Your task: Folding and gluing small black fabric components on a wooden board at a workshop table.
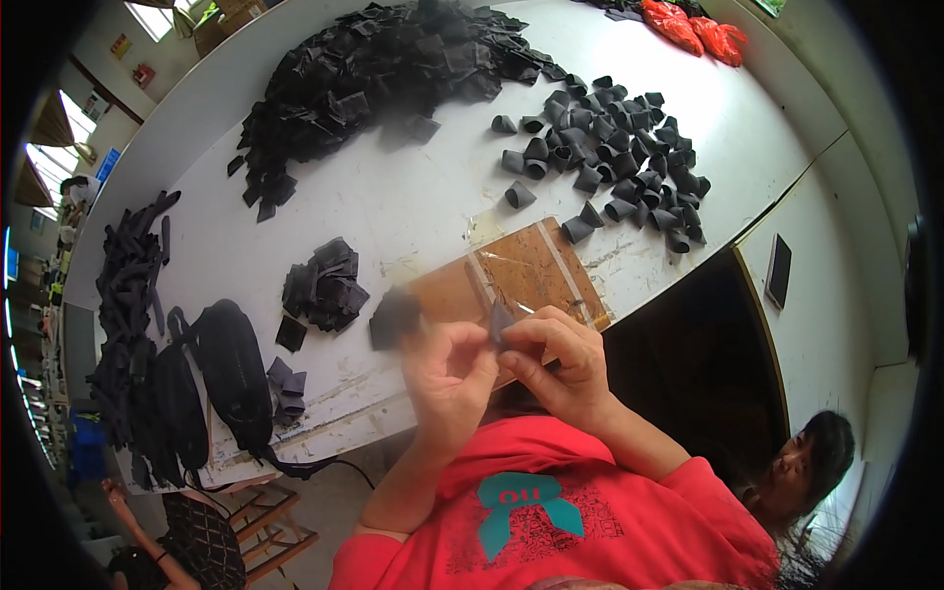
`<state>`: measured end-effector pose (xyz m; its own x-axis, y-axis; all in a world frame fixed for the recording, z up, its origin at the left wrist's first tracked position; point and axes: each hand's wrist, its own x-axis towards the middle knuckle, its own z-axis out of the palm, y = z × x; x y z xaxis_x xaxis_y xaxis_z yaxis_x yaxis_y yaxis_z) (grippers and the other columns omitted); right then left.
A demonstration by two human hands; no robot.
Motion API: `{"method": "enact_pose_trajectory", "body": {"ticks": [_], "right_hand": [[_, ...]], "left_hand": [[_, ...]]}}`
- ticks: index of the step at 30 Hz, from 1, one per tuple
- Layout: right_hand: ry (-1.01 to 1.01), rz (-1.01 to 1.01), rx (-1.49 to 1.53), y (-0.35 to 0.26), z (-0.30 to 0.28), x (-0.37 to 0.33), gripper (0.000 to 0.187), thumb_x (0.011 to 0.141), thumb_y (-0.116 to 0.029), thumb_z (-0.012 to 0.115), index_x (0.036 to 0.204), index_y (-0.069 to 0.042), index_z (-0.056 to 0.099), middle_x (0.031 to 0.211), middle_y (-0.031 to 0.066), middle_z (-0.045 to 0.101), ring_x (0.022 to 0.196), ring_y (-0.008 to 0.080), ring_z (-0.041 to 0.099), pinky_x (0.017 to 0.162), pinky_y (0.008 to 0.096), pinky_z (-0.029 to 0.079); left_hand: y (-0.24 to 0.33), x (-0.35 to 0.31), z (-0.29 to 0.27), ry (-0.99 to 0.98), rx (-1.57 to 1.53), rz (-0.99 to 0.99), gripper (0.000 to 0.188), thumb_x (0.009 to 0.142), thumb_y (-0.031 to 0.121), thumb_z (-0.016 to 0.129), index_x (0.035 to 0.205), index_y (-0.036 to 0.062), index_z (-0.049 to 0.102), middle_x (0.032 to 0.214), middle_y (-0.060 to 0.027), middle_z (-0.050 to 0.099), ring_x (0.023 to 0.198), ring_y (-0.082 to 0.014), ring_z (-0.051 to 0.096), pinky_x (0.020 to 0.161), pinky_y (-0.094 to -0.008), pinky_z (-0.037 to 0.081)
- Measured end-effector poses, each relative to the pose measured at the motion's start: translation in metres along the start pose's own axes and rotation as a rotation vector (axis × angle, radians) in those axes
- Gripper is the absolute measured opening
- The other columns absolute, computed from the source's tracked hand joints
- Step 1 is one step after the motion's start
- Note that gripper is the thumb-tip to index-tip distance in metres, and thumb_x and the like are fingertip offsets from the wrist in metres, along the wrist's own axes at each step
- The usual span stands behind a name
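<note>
Close to the table's front edge, my left hand point(447, 372) and my right hand point(560, 356) meet over a small dark grey piece point(500, 322) of sheet material. Both hands pinch it between thumb and fingers, and it stands up folded or curved. Beneath and beyond them lies a brown wooden board point(526, 264) with pale strips across it. A blurred dark flat piece point(393, 317) sits beside the fingers of my left hand. Left of that is a small heap of black square pieces point(324, 283).
A large pile of flat black pieces point(383, 79) covers the far table. Several curled tube-like pieces point(615, 157) lie at right. Black strips point(128, 295) and dark oval padded items point(231, 369) are at left. Red bags point(678, 28), a phone-like slab point(778, 270) and another person point(811, 462) are rightward.
</note>
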<state>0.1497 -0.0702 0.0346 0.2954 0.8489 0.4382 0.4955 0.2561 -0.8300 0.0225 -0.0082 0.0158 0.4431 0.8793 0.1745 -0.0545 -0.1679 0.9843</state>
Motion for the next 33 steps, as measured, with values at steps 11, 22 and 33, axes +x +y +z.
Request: {"method": "enact_pose_trajectory", "body": {"ticks": [11, 22, 33], "right_hand": [[0.156, -0.542, -0.602, 0.035, 0.013, -0.011, 0.019, 0.062, 0.003, 0.061, 0.079, 0.000, 0.055, 0.068, 0.0090, 0.051, 0.051, 0.0197, 0.050, 0.043, 0.0277, 0.041], [-0.311, 0.782, 0.504, 0.043, -0.004, -0.034, 0.017, 0.080, -0.012, 0.062, 0.092, 0.000, 0.059, 0.076, 0.0021, 0.059, 0.063, 0.0073, 0.052, 0.058, 0.0203, 0.044], [0.303, 0.177, -0.723, 0.110, -0.048, 0.048, 0.025, 0.083, -0.012, 0.056, 0.102, 0.005, 0.054, 0.073, 0.0040, 0.057, 0.063, 0.0106, 0.055, 0.054, 0.0246, 0.042]], "left_hand": [[-0.015, -0.007, 0.014, 0.141, 0.461, 0.212, 0.011, 0.072, -0.009, 0.055, 0.076, 0.0010, 0.053, 0.062, 0.0013, 0.054, 0.055, -0.0031, 0.050, 0.048, -0.0185, 0.041], [-0.039, -0.027, 0.003, -0.092, -0.039, -0.178, 0.013, 0.076, -0.003, 0.059, 0.086, 0.0027, 0.052, 0.067, 0.0000, 0.055, 0.060, -0.0048, 0.051, 0.053, -0.0215, 0.043], [-0.095, 0.001, -0.069, 0.339, 0.990, 0.075, 0.013, 0.072, 0.004, 0.062, 0.082, -0.0006, 0.055, 0.078, -0.0114, 0.053, 0.066, -0.0260, 0.052, 0.062, -0.0348, 0.043]]}}
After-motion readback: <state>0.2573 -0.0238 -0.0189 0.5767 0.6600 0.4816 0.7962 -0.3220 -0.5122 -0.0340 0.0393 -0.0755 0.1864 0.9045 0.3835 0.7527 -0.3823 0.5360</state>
